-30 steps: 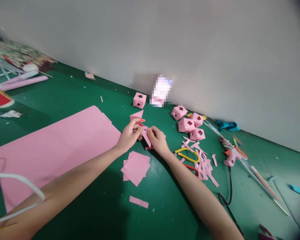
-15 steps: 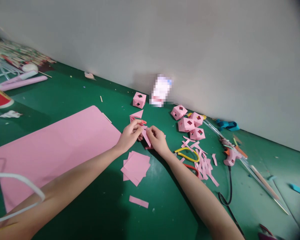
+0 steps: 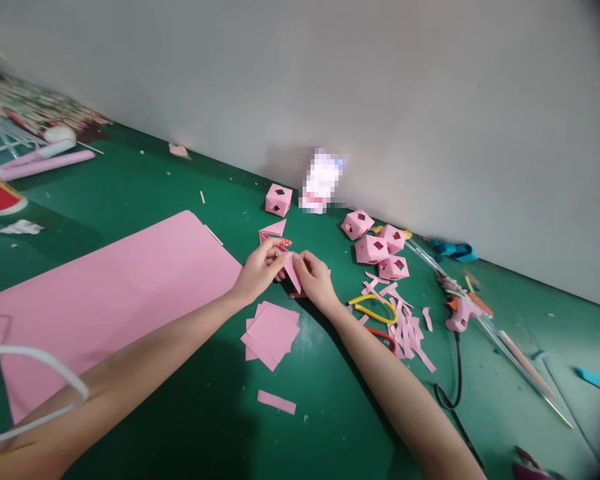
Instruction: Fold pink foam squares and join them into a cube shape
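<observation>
Both hands meet over the middle of the green table, fingers pinched on a small folded piece of pink paper (image 3: pixel 293 272). My left hand (image 3: pixel 260 270) grips its left side, with one fingertip wrapped in something red and patterned. On the right side, my right hand (image 3: pixel 313 275) is closed on the same piece, and its fingers hide part of it. Just beyond my left hand lie folded pink paper pieces (image 3: pixel 274 229). Nearer to me is a loose stack of pink paper squares (image 3: pixel 271 335), with a single pink strip (image 3: pixel 277 402) below it.
Several pink paper shapes with cut-out holes (image 3: pixel 373 249) stand at right, another (image 3: pixel 279 200) near the blurred phone (image 3: pixel 322 181). Scissors with yellow and red handles (image 3: pixel 375 310), paper scraps (image 3: pixel 409 330) and a corded glue gun (image 3: pixel 463 312) lie right. A large pink sheet (image 3: pixel 120 300) covers the left.
Almost nothing differs. Both hands keep their hold on the folded paper, with only a very slight shift of the fingers and the view.
</observation>
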### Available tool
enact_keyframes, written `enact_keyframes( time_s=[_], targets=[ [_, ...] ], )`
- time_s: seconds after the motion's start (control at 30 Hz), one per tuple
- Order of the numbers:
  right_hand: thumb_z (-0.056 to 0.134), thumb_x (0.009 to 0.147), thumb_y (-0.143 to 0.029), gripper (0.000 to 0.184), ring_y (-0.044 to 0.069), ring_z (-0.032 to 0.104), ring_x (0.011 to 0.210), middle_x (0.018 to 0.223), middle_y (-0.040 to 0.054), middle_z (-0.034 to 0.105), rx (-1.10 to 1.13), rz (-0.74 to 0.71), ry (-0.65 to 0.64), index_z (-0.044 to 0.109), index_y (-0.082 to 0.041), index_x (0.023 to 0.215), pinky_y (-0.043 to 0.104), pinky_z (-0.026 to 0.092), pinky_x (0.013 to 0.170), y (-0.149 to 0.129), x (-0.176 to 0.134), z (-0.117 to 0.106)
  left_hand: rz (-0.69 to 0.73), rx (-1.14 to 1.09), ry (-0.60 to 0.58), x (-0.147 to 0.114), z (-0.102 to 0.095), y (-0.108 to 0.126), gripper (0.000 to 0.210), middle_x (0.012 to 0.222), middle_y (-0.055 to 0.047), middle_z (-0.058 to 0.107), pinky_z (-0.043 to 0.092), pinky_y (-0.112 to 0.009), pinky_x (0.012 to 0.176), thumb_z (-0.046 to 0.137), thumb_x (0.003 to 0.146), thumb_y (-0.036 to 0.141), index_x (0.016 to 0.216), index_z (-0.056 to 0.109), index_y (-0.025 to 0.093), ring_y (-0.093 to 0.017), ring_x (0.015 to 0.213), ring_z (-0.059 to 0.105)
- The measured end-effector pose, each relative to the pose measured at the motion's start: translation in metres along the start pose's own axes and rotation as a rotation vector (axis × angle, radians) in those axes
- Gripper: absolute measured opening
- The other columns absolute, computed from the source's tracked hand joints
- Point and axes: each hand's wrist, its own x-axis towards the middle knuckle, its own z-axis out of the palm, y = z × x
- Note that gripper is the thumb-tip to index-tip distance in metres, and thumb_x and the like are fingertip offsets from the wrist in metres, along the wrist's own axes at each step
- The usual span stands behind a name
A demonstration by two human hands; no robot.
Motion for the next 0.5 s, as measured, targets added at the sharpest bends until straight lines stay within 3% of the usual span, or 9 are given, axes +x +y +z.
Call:
enact_keyframes(
  time_s=[0.33, 0.5],
  targets=[
    [0.045, 0.094, -0.053, 0.040, 0.011, 0.043, 0.058, 0.061, -0.0040, 0.047, 0.036, -0.016, 0.007, 0.048, -0.021, 0.071, 0.025, 0.033, 0.055, 0.0014, 0.0005, 0.0008, -0.027, -0.077, 0.091, 0.0005, -0.0002, -0.0002, 0.027, 0.062, 0.006, 0.053, 0.044, -0.020, 0.048, 0.061, 0.085, 0.029, 0.111, 0.057, 0.020, -0.009, 0.050, 0.052],
    [0.057, 0.088, -0.056, 0.037, 0.012, 0.051, 0.064, 0.081, -0.0018, 0.059, 0.201, -0.022, -0.064, 0.055, -0.023, 0.104, 0.024, 0.041, 0.056, -0.0071, -0.0060, -0.0021, -0.012, -0.093, 0.160, 0.0020, -0.0018, -0.0029, 0.026, 0.062, 0.006, 0.055, 0.044, -0.021, 0.049, 0.061, 0.085, 0.029, 0.109, 0.057, 0.021, -0.010, 0.049, 0.052]
  ],
)
